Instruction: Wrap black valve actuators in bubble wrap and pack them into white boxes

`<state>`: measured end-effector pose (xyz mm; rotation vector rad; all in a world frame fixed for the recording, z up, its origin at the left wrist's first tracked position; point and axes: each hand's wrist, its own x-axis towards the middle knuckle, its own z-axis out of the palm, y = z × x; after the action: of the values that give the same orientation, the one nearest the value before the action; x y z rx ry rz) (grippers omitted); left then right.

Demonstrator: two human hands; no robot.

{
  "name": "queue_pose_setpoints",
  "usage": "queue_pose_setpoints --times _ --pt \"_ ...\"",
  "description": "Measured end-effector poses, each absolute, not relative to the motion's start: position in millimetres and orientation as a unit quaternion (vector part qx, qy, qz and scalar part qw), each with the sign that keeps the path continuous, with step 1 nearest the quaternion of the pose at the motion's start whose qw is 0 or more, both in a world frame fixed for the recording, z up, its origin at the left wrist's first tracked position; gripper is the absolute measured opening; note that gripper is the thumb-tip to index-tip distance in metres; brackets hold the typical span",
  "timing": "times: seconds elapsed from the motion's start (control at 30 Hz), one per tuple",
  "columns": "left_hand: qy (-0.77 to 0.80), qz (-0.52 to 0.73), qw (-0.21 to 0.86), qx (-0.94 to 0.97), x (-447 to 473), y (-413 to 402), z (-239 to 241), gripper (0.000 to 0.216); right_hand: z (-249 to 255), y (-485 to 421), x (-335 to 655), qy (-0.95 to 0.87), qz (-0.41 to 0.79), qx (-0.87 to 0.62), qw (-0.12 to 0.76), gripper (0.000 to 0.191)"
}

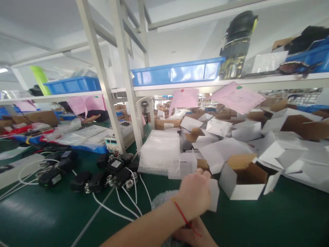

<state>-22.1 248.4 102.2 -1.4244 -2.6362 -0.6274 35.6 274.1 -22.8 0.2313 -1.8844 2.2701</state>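
My left hand [195, 193], with a red string round its wrist, reaches across from the lower left. Its fingers are bent round the edge of a small white cardboard box [214, 195], whose brown inside shows past the knuckles. Under the left forearm is my right hand [191, 235], mostly covered, coming in from the bottom edge. Its fingers are hidden. Clear bubble wrap [164, 199] lies beside both hands, and something dark shows between wrist and hand, too covered to name. An open white box [244, 181] stands just right of the left hand.
Black devices [117, 166] with metal fittings and white cables lie left on the green table [231, 226]. A stack of bubble-wrap bags [160, 151] stands behind the hands. White boxes [226, 151] pile up at the right. Overhead, a shelf carries a blue bin [177, 72]; pink papers [185, 97] hang from it.
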Motion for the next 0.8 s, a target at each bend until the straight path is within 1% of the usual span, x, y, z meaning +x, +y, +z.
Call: queue_pose_setpoints --times 0.07,0.13,0.17,0.2,0.27,0.37,0.43,0.47,0.5,0.57,0.63,0.7,0.73,0.8 --pt "-0.869 -0.231 0.068 -0.432 -45 219 111 0.021 -29 273 40 -0.590 0.801 0.098 0.013 0.075" --pt "-0.870 -0.256 0.089 -0.412 -67 191 115 0.024 -28 278 51 -0.545 0.831 0.098 -0.062 0.091" --pt "-0.868 -0.271 0.101 -0.405 -76 177 114 0.027 -25 283 57 -0.534 0.837 0.091 -0.085 0.094" --pt "-0.865 -0.284 0.104 -0.401 -84 164 113 0.024 -21 288 64 -0.534 0.836 0.085 -0.093 0.093" --pt "-0.855 -0.310 0.113 -0.399 -94 140 106 0.022 -8 297 76 -0.548 0.828 0.074 -0.086 0.088" --pt "-0.827 -0.345 0.114 -0.428 -93 115 92 0.022 14 304 86 -0.557 0.829 0.047 -0.020 0.092" --pt "-0.801 -0.365 0.105 -0.463 -84 107 83 0.023 29 304 86 -0.573 0.817 0.023 0.069 0.091" --pt "-0.783 -0.376 0.097 -0.486 -78 105 79 0.023 37 304 84 -0.592 0.796 0.009 0.125 0.086" --pt "-0.762 -0.388 0.087 -0.511 -72 104 75 0.023 45 303 83 -0.620 0.762 -0.008 0.186 0.080" --pt "-0.720 -0.413 0.063 -0.554 -61 103 69 0.025 60 302 79 -0.694 0.651 -0.026 0.306 0.068" --pt "-0.691 -0.433 0.044 -0.577 -52 102 65 0.026 73 303 77 -0.778 0.498 0.008 0.382 0.059" --pt "-0.683 -0.445 0.038 -0.578 -48 99 62 0.028 83 305 76 -0.846 0.353 0.078 0.392 0.056" --pt "-0.684 -0.451 0.039 -0.572 -46 98 61 0.028 87 305 76 -0.869 0.297 0.113 0.380 0.060" --pt "-0.689 -0.464 0.047 -0.555 -46 94 58 0.026 92 305 75 -0.901 0.225 0.157 0.336 0.073"
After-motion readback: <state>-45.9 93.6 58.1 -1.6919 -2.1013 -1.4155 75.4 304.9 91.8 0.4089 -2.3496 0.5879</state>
